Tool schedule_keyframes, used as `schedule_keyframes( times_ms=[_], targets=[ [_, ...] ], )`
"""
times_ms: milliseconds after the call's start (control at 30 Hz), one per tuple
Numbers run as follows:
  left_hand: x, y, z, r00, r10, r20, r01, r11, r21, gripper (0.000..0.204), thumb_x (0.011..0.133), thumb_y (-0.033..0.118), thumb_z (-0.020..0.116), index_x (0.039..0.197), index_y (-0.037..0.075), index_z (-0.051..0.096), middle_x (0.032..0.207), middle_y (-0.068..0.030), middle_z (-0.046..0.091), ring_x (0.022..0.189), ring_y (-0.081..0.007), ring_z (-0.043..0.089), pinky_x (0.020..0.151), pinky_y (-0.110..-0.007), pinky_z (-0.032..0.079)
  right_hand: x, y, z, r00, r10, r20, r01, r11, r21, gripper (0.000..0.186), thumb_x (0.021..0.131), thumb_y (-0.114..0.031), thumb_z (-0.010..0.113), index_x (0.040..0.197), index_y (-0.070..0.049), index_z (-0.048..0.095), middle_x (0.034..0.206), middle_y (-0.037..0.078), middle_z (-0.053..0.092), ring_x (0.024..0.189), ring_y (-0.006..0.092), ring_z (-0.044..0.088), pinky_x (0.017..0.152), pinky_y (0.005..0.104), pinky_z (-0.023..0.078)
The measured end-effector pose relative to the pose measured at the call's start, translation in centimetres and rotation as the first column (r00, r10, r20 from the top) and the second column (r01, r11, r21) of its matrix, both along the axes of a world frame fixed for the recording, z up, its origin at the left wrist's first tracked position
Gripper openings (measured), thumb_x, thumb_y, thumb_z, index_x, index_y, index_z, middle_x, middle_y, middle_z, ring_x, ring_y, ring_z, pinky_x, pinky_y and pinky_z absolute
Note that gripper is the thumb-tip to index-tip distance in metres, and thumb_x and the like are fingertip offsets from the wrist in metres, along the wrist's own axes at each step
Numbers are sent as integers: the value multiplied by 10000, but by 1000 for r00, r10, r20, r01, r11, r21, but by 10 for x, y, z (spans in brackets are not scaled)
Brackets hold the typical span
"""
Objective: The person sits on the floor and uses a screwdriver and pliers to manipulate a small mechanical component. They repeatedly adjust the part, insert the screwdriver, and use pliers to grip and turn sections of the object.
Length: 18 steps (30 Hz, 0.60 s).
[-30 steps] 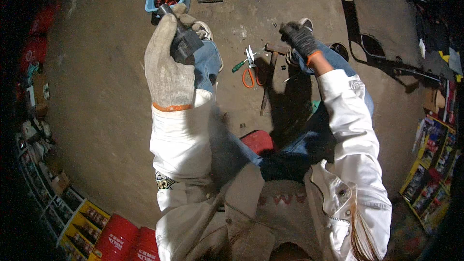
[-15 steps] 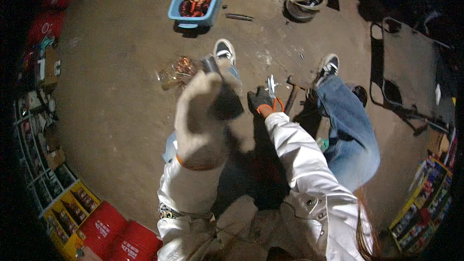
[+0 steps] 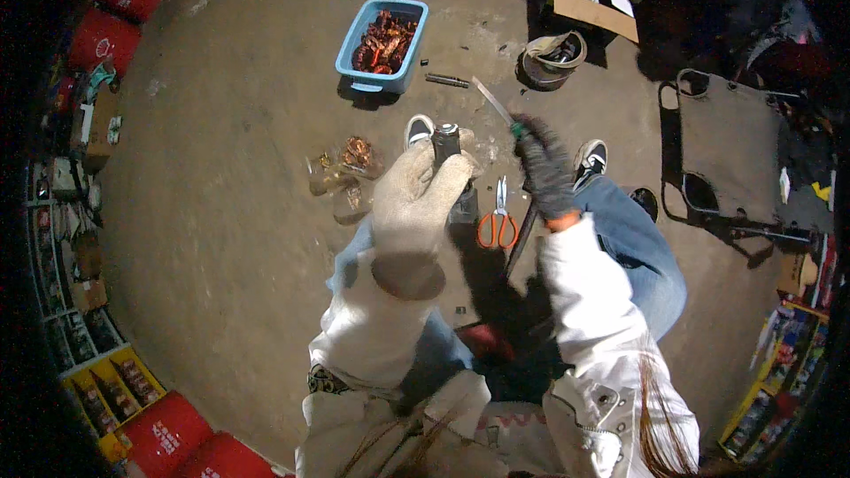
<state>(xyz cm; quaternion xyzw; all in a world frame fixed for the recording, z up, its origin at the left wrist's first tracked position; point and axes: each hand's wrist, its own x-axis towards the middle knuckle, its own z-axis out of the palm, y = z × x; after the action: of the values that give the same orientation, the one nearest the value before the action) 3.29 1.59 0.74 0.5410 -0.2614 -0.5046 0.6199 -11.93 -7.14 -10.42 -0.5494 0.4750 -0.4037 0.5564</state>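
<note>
Black silver-tipped part [image 3: 447, 146] sits gripped in your left hand [image 3: 414, 195], at centre; your right hand [image 3: 544, 168] holds a green-handled tool [image 3: 494, 101], apart from it. Copper-coloured pieces [image 3: 387, 40] already lie in the far blue tub [image 3: 382, 80]; what remains is unclear.

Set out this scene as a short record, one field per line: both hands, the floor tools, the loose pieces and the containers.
Left hand: pale-gloved, gripping a black part
Right hand: dark-gloved, gripping a screwdriver, tip forward and left
Floor tools: orange-handled scissors; long handle, far end hidden
Loose pieces: coppery pile, left of left hand
Containers: blue tub; round bucket to its right
</note>
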Motion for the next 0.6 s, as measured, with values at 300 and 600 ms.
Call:
schedule_keyframes(
  times_ms=[300, 600],
  targets=[
    [-10, 1, 8, 973, 58, 221, -59, 998, -1, 191, 878, 62, 618, 1047, -17, 657, 837, -14, 627, 680, -53, 559, 567, -194, 446, -56, 31, 150, 921, 115, -372, -319, 769, -554, 286, 847, -99, 649, 1128, -55, 673, 757, 89, 626, 651, 187, 592, 652, 301, 486],
    [-15, -2, 4, 908, 92, 409, -93, 995, -19, 255, 777, 19, 723, 1015, -47, 659, 880, -45, 643, 759, -88, 571, 690, -225, 481, -72, 35, 140, 901, 131, -414, -357, 767, -533, 316, 807, -76, 655, 1122, -85, 677, 751, 97, 625, 656, 251, 615, 616, 347, 484]
  ],
)
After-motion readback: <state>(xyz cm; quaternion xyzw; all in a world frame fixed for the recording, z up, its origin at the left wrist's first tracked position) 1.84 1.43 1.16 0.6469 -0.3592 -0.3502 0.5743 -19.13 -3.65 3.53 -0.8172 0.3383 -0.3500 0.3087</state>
